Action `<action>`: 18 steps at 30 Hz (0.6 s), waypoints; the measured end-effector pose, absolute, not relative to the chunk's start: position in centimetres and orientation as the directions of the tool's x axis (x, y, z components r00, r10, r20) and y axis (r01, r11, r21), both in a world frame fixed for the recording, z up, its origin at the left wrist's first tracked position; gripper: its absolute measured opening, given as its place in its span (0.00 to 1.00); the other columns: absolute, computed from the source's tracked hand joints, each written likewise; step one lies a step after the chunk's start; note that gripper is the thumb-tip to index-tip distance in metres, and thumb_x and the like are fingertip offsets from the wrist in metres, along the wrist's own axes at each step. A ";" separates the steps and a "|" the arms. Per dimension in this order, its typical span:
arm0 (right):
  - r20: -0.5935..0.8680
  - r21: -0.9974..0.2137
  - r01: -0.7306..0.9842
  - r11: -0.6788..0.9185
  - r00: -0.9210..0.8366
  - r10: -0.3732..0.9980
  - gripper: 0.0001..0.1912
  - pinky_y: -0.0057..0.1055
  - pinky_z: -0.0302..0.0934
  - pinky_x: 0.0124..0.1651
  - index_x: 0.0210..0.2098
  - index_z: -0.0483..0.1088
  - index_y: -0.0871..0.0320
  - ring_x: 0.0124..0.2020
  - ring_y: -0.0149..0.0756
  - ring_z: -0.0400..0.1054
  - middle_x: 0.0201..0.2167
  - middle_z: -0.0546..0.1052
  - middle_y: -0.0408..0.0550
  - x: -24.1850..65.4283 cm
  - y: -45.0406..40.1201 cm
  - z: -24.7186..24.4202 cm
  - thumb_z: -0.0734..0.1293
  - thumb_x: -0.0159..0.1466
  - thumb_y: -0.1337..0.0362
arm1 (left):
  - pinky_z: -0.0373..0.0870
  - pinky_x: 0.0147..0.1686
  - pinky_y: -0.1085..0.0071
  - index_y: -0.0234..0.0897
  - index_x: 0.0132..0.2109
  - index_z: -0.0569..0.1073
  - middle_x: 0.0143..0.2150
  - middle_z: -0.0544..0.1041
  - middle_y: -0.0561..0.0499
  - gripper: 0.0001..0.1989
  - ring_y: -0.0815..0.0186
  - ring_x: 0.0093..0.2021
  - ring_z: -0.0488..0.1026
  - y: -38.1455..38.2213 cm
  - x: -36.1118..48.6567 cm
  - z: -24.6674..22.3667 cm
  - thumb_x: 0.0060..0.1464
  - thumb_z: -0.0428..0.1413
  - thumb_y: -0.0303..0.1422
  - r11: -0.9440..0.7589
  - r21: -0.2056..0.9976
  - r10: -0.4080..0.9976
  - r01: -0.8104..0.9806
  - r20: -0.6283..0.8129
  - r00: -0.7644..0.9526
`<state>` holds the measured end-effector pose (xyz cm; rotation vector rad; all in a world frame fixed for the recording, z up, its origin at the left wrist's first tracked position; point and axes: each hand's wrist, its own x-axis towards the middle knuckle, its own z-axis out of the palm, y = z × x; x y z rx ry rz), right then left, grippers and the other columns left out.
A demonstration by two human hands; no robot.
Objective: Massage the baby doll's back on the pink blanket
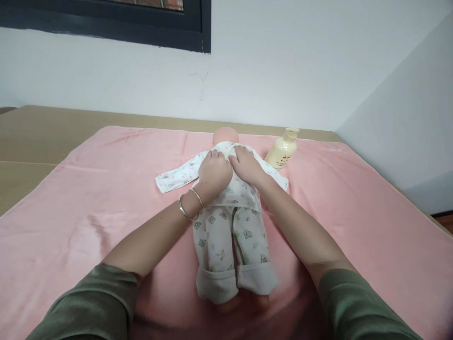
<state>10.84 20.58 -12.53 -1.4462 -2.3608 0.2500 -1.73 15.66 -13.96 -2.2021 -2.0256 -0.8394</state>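
Note:
A baby doll [225, 135] lies stretched out with its bald head away from me. It wears a white patterned shirt [237, 194] and matching trousers [219, 241] with the cuffs turned up. My left hand [215, 171], with silver bangles at the wrist, rests on the left of the upper body; its fingers are curled against the shirt, their tips partly hidden. On the right side, my right hand [247, 165] lies on the shirt near the shoulder with its fingers extended. The two thumbs come close together near the middle. Both feet show below the cuffs.
A pink blanket [88, 203] covers most of the wooden table [31, 137]. A pale yellow pump bottle [281, 151] leans beside the doll's right-hand sleeve. Behind stands a white wall [269, 71] with a dark window frame [170, 28].

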 end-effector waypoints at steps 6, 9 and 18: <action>0.240 -0.092 0.900 0.426 -0.395 0.887 0.23 0.52 0.60 0.61 0.55 0.71 0.71 0.58 0.60 0.68 0.54 0.76 0.73 8.6 16.2 -11.9 0.52 0.72 0.64 | 0.72 0.49 0.59 0.37 0.40 0.76 0.44 0.81 0.40 0.17 0.53 0.45 0.76 17.8 -4.2 -13.5 0.64 0.43 0.33 -0.078 0.505 0.958 0.859 0.277 -0.076; 0.260 -0.131 0.888 0.441 -0.399 0.879 0.21 0.48 0.61 0.60 0.52 0.72 0.68 0.55 0.57 0.70 0.51 0.78 0.70 8.6 16.2 -12.1 0.53 0.72 0.65 | 0.72 0.49 0.59 0.36 0.40 0.76 0.44 0.81 0.39 0.18 0.53 0.45 0.77 17.6 -4.1 -13.4 0.65 0.42 0.33 -0.086 0.474 0.952 0.877 0.297 -0.067; 0.211 -0.436 0.771 0.464 -0.414 0.886 0.20 0.47 0.61 0.62 0.49 0.71 0.59 0.55 0.51 0.70 0.54 0.78 0.59 11.8 21.8 -12.6 0.54 0.71 0.55 | 0.67 0.61 0.54 0.31 0.44 0.78 0.50 0.78 0.33 0.16 0.48 0.58 0.72 15.0 -1.3 -12.8 0.64 0.44 0.27 -0.146 0.309 0.933 0.940 0.360 0.026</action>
